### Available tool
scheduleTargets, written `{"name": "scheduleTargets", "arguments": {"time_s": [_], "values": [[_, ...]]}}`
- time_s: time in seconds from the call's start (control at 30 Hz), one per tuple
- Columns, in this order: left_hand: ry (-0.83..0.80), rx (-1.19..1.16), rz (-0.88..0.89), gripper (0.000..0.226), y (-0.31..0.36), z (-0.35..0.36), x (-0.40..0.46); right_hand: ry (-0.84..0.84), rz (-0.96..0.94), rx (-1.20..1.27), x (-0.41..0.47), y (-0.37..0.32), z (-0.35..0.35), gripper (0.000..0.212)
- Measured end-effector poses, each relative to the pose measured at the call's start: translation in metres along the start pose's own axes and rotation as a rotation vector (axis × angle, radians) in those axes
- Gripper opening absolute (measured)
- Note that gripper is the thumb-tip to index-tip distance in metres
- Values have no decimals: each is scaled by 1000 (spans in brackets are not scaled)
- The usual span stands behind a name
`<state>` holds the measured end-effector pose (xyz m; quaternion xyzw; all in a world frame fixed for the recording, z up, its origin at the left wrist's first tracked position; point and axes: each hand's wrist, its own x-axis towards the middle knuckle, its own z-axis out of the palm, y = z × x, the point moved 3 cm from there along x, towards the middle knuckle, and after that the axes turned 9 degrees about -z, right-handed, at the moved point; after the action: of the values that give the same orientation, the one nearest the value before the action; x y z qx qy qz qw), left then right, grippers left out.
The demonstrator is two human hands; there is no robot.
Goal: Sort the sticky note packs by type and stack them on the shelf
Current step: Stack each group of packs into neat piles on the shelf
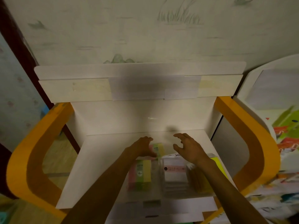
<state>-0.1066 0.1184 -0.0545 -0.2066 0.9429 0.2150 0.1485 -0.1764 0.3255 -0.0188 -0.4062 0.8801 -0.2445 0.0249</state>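
A person's two bare forearms reach over a white shelf (100, 159) framed by orange side panels (252, 131), set against a wall papered with faint green grass motifs (178, 15). The left hand (144, 147) sits at the far end of a multicoloured sticky note pack (157, 148) in pink, green and yellow, its thumb touching the pack's near edge and its fingers curved over the far side; whether it truly grips the pack cannot be told through the blur. The right hand (188, 148) hovers just beside it, fingers spread and loosely curved, holding nothing. Nearer the camera, a second multicoloured pack marked 2209 (140, 174) lies flat on the shelf, directly in front of the first. To its right rests a clear-wrapped white note pack (175, 172) with a pink label band, and beyond that a yellow pack (218, 168) partly hidden beneath the right forearm. A white upper ledge (139, 88) carries pale paper sheets taped across its front. Colourful printed packaging (288, 126) lies blurred at the right edge
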Motion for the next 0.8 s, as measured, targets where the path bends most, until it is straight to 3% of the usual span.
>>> {"name": "scheduleTargets", "arguments": {"time_s": [0.1,0.4,0.63,0.8], "values": [[-27,50,0,101,4,8,6,7,4,0,2,6,0,47],[47,213,67,68,5,14,13,10,16,23,2,11,2,46],[182,-42,109,90,-16,-13,-18,24,16,45,-2,10,3,45],[315,-160,167,87,-33,-34,-56,36,14,68,-4,3,2,47]]}}
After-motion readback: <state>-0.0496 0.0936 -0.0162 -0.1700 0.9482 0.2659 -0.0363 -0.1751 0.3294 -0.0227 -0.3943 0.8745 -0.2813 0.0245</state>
